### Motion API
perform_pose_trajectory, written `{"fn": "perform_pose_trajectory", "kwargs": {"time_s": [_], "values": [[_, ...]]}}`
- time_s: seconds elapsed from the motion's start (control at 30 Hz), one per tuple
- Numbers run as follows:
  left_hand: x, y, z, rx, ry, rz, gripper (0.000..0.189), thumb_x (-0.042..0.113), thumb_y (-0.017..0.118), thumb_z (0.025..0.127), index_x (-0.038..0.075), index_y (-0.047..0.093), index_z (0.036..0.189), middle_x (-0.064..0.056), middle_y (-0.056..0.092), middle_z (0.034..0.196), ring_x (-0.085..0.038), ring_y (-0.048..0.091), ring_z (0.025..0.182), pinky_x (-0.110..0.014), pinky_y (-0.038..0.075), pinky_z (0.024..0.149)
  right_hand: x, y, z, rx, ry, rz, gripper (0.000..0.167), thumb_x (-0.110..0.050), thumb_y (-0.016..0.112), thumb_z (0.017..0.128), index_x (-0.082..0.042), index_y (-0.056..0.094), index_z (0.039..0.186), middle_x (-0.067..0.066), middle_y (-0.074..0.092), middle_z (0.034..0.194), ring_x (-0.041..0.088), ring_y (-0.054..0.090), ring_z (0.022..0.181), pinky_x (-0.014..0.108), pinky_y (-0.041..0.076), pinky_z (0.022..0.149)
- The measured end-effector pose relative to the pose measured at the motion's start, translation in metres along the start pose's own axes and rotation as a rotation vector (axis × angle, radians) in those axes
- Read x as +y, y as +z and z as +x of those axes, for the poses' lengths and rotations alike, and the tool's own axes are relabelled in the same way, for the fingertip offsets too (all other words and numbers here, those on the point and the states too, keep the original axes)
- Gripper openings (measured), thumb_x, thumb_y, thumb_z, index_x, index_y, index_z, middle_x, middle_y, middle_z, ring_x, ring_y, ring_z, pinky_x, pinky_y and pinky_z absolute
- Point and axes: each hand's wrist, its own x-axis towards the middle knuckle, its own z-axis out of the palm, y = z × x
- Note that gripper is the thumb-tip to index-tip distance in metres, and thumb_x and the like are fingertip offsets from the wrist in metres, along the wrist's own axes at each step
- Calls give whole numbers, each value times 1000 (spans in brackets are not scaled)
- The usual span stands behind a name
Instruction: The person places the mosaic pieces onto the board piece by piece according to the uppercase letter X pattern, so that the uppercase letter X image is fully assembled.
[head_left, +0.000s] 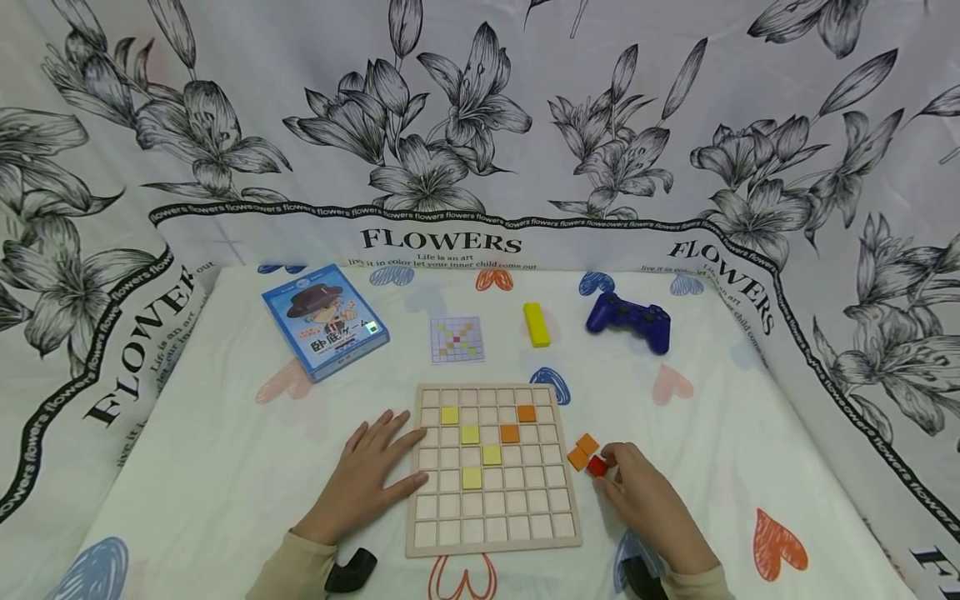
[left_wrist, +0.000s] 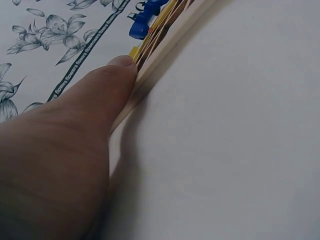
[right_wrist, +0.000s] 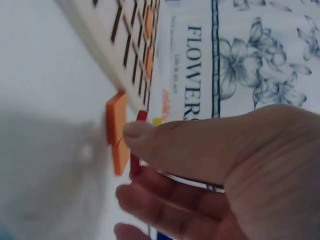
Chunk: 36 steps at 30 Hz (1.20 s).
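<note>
A person's right hand (head_left: 648, 500) pinches a red tile (head_left: 597, 467) between thumb and fingers just off the right edge of a wooden grid board (head_left: 492, 543), while the left hand (head_left: 367, 475), fingers spread, touches the board's left edge with thumb and fingertips. The hands are well apart, the board's full width between them. Two loose orange tiles (head_left: 577, 458) lie corner to side between the board's right edge and the pinching fingers, leaving little room there; whether the red tile touches the surface cannot be told. Within the board's raised rim, four yellow tiles (head_left: 471, 477) and two set orange squares (head_left: 509, 433) sit in separate compartments, and the two rows nearest the person hold bare cells. White cloth (head_left: 712, 442) stretches beyond the right hand and in a strip past the board's far edge. Across that strip stand, from the board's far left to its far right, a blue box (head_left: 325, 321), a small patterned card (head_left: 457, 339), a yellow bar (head_left: 536, 325) and a dark blue game controller (head_left: 628, 322), each well apart from the board.
</note>
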Motion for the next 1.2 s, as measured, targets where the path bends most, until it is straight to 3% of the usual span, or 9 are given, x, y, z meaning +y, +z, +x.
{"fn": "perform_pose_trajectory", "kwargs": {"time_s": [0.3,0.5,0.73,1.2], "values": [[0,-1,0,-2,-1,0,66,65,53,87,30,45,143,-3,33,154,-28,21,145,-53,11,116,-30,3,26,-40,-326,9,25,-7,78,79,-16,58,90,-10,56,98,3,51,80,19,49,66],[2,-2,-1,-18,-13,-8,65,64,53,87,30,45,143,-3,33,155,-27,19,146,-52,10,116,-51,11,37,-75,-448,-1,20,-16,77,81,-19,59,88,-11,56,97,2,52,81,16,49,66],[2,-3,0,-22,-16,1,66,65,52,88,30,45,143,-3,32,155,-27,19,146,-52,10,116,-59,24,41,-147,-497,14,16,-17,76,83,-19,62,91,-11,57,96,2,53,81,16,50,70],[1,-2,1,-27,-22,5,66,65,52,87,31,44,143,-2,32,155,-27,18,146,-53,10,116,-59,32,41,-152,-521,8,18,-14,75,83,-19,60,91,-12,58,92,2,51,78,16,49,68]]}}
